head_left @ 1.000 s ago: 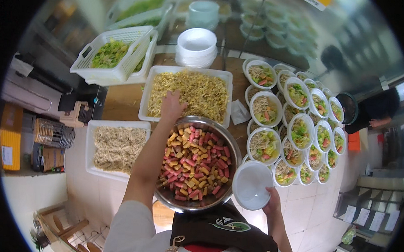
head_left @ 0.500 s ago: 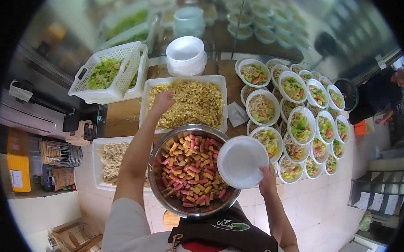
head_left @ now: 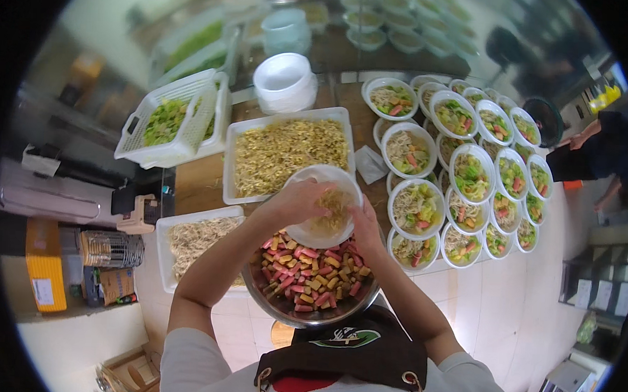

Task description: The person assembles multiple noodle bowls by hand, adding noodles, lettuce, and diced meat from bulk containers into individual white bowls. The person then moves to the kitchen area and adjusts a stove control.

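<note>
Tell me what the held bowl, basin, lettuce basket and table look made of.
Bowl: probably thin plastic, smooth and white, though foam is possible.
Basin: metal, likely stainless steel, from its silvery, shiny wall.
Basket: white plastic, likely moulded, from its evenly perforated sides.
Table: brown wood or wood-look laminate; the visible surface can't settle it.

I view white bowl (head_left: 302,234) of sprouts (head_left: 335,216) over steel basin (head_left: 356,311) of pink and tan chunks (head_left: 312,273); right hand (head_left: 364,226) grips rim, left hand (head_left: 305,201) dips inside.
</note>
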The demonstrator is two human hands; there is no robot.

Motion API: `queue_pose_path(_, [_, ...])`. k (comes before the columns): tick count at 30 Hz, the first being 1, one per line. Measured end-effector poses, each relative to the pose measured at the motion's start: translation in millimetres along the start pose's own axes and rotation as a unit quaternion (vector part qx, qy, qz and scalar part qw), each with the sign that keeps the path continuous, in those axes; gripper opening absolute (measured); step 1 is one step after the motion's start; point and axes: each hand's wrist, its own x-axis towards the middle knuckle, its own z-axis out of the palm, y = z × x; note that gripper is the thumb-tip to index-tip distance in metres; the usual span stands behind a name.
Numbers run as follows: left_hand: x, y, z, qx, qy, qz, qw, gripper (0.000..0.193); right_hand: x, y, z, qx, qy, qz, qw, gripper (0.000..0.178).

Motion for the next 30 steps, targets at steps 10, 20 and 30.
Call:
queue_pose_path(10, [71, -140, 81, 0.100, 0.111, -0.223, 0.963, 0.017, -48, 20, -79, -0.012, 0.119, 0.025, 0.992, 0.047])
queue_pose_path(20, [50, -164, 18, -0.211, 0.139, -0.253, 0.934, 0.017, -34, 16, -82, -0.016, 0.101, 0.013, 0.995, 0.048])
queue_pose_path(30, [34, -175, 78, -0.034, 0.200, -0.219, 0.954, 0.020, -44, 4, -73, -0.090, 0.085, 0.022, 0.992, 0.048])
